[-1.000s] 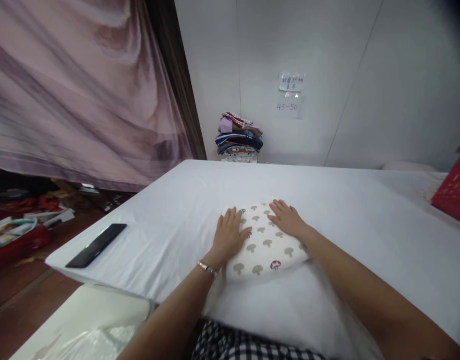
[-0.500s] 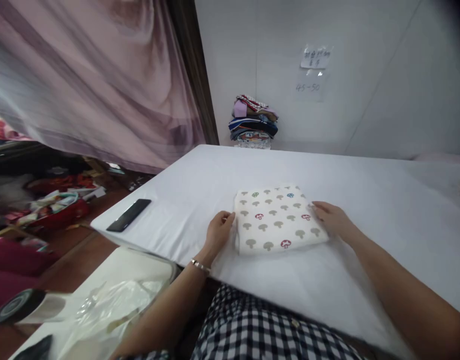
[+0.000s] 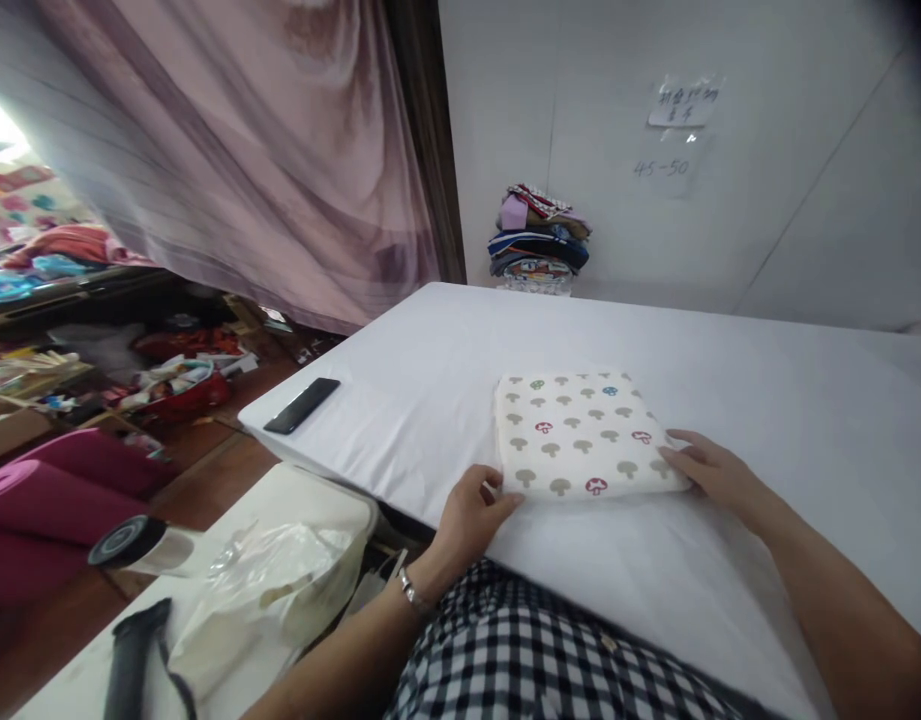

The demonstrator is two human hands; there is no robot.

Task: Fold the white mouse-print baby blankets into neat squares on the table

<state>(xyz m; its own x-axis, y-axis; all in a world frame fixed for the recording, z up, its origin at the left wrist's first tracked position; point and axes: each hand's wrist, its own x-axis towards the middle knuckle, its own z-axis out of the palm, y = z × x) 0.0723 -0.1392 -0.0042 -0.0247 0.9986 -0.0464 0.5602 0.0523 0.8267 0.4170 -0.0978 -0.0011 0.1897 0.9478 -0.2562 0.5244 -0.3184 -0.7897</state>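
Note:
A folded white cloth printed with grey, red, green and blue mushrooms lies flat on the white-covered table. At its near left corner, my left hand is closed, with thumb and bent fingers on the cloth's edge. A silvery bracelet circles my left wrist. My right hand grips the right edge near the front corner, thumb on top; the tips of its other fingers are partly hidden.
A black phone lies at the table's left edge. Against the wall stands a stack of folded fabrics. Lower left, a white surface holds a plastic bag and a black-lidded clear container. A pink curtain hangs at left.
Both hands have slid toward the cloth's near corners; the left now grasps the near left corner instead of the left side. The camera view has turned slightly left.

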